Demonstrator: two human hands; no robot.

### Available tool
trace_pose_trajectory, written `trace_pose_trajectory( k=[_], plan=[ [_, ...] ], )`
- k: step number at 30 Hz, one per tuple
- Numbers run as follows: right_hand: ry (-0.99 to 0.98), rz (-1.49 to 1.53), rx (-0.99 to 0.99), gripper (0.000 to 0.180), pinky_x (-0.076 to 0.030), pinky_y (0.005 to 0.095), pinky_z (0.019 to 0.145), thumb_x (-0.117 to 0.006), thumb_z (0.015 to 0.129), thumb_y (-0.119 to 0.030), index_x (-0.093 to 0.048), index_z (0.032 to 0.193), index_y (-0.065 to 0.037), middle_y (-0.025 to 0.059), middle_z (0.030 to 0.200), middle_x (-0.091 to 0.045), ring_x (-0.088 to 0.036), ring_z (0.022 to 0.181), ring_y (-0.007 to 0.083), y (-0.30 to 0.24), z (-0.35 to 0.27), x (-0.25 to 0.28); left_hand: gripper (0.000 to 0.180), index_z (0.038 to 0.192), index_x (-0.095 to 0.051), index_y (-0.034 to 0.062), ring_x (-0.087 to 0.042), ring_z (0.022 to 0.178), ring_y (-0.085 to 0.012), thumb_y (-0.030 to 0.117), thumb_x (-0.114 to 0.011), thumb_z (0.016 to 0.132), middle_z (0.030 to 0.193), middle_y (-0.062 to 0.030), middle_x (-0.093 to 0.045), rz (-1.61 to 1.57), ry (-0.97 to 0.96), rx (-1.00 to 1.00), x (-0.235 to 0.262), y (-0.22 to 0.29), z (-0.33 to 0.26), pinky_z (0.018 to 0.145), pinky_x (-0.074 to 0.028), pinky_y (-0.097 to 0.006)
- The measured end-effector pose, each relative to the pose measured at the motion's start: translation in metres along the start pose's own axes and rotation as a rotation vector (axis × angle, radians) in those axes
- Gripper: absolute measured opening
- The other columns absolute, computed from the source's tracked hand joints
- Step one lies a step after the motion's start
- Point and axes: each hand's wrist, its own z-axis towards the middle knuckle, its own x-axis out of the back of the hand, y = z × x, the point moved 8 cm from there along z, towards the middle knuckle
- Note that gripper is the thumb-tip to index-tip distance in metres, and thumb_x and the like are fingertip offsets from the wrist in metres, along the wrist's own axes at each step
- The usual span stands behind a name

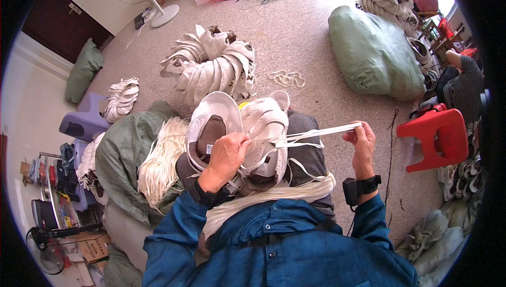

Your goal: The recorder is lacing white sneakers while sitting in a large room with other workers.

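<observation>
A pair of white shoes rests on my lap: one [211, 123] shows its brown insole, the other [266, 128] lies beside it with its upper facing me. My left hand [227, 152] pinches a white shoelace [316, 133] at the second shoe's eyelets. My right hand [360, 138] holds the lace's other end, pulled out taut to the right. A bundle of white laces [279, 192] lies across my thighs.
A green sack [124, 152] with loose white laces [161, 160] sits at my left. White shoe uppers are heaped ahead [211, 68]. A large green bag [371, 52], a red plastic stool [440, 136] and another person [464, 84] are to the right. A fan base [164, 15] stands far left.
</observation>
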Motion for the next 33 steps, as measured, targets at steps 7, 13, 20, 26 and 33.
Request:
trace_pose_trajectory(
  k=[7, 13, 20, 26, 33],
  plan=[
    [-0.088, -0.396, 0.053, 0.017, -0.054, 0.0299, 0.073, -0.053, 0.097, -0.01, -0.061, 0.108, -0.001, 0.0069, 0.089, -0.067, -0.066, 0.078, 0.0179, 0.02, -0.002, -0.004, 0.011, 0.089, -0.07, 0.0033, -0.066, 0.081, -0.036, 0.013, -0.065, 0.089, 0.085, -0.0154, -0.065, 0.103, 0.061, -0.087, 0.01, 0.002, 0.001, 0.072, -0.052, -0.043],
    [-0.179, -0.671, 0.601, 0.018, -0.052, 0.034, 0.08, -0.058, 0.091, 0.0, -0.061, 0.109, 0.001, 0.0138, 0.094, -0.066, -0.066, 0.088, 0.0276, -0.042, -0.059, -0.088, 0.01, 0.093, -0.069, -0.0013, -0.067, 0.074, -0.0291, 0.006, -0.064, 0.088, 0.082, -0.0174, -0.066, -0.498, -0.103, 0.236, -0.02, -0.004, 0.008, 0.067, -0.051, -0.036],
    [-0.605, -0.445, 0.483, 0.019, -0.053, 0.0334, 0.069, -0.059, 0.093, 0.002, -0.063, 0.112, -0.001, 0.0109, 0.085, -0.068, -0.067, 0.078, 0.0214, -0.029, -0.108, -0.172, 0.009, 0.092, -0.067, -0.0032, -0.066, 0.074, -0.032, 0.003, -0.062, 0.087, 0.083, -0.0192, -0.066, -0.393, -0.006, 0.107, -0.021, 0.0, 0.01, 0.068, -0.051, -0.038],
    [-0.672, -0.549, 0.548, 0.019, -0.054, 0.0405, 0.07, -0.058, 0.091, -0.006, -0.065, 0.109, -0.002, 0.0183, 0.086, -0.066, -0.067, 0.079, 0.0356, -0.021, -0.116, -0.19, 0.011, 0.094, -0.066, -0.0019, -0.064, 0.084, -0.0386, 0.004, -0.06, 0.087, 0.087, -0.0199, -0.065, -0.304, -0.03, 0.061, -0.022, 0.006, 0.012, 0.074, -0.05, -0.043],
    [-0.786, -0.703, 0.545, 0.016, -0.054, 0.0489, 0.069, -0.057, 0.091, -0.01, -0.061, 0.105, -0.004, 0.0207, 0.089, -0.066, -0.067, 0.081, 0.0394, -0.011, -0.126, -0.195, 0.02, 0.103, -0.066, 0.0032, -0.061, 0.094, -0.0351, 0.009, -0.064, 0.084, 0.096, -0.0134, -0.062, 0.112, 0.044, -0.204, -0.031, 0.032, -0.002, 0.082, -0.05, -0.045]
  ],
)
